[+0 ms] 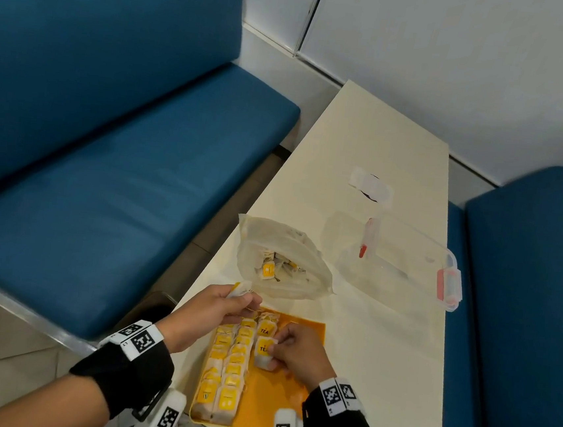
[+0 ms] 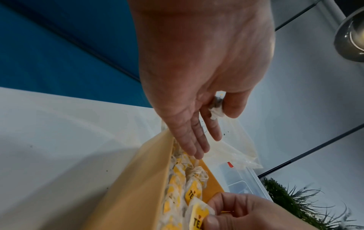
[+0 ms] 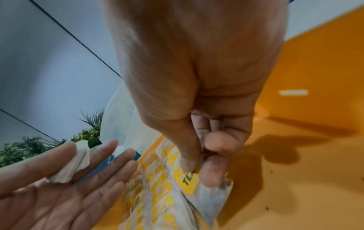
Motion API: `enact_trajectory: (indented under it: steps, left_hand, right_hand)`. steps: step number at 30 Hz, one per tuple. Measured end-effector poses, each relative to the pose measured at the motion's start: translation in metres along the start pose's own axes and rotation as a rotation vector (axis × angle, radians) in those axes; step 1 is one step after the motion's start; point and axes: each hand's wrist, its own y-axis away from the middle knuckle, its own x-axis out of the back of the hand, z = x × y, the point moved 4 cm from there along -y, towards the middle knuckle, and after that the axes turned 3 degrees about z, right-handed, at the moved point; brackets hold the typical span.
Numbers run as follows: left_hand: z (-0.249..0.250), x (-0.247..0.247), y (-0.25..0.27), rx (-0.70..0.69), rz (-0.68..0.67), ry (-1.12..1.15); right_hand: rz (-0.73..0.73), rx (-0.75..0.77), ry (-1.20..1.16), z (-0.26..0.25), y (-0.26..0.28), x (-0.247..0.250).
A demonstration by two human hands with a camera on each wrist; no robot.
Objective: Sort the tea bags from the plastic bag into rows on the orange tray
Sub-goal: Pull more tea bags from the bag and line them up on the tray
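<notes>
Tea bags: white paper sachets with yellow tags, lying overlapped in two full rows on left of orange tray, third row begun. Right hand pinches tagged bag marked "TEA" at third row, on tray. Left hand pinches another bag between thumb and forefinger, other fingers straight, above tray's far edge. Plastic bag open on tabletop beyond tray, more bags inside.
</notes>
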Motion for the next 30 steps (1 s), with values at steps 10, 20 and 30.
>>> enact_trajectory:
  steps: [10, 20, 30]
  left_hand:
    - [-0.002, 0.001, -0.001, 0.001, 0.003, -0.006]
    - [0.005, 0.004, 0.0, -0.027, -0.003, -0.061]
    - [0.023, -0.023, 0.004, -0.346, 0.059, -0.624]
  right_hand:
    - [0.125, -0.053, -0.099, 0.015, -0.018, -0.012]
    - [0.227, -0.065, -0.125, 0.013, -0.017, -0.005]
    - [0.192, 0.278, -0.275, -0.075, 0.039, 0.018]
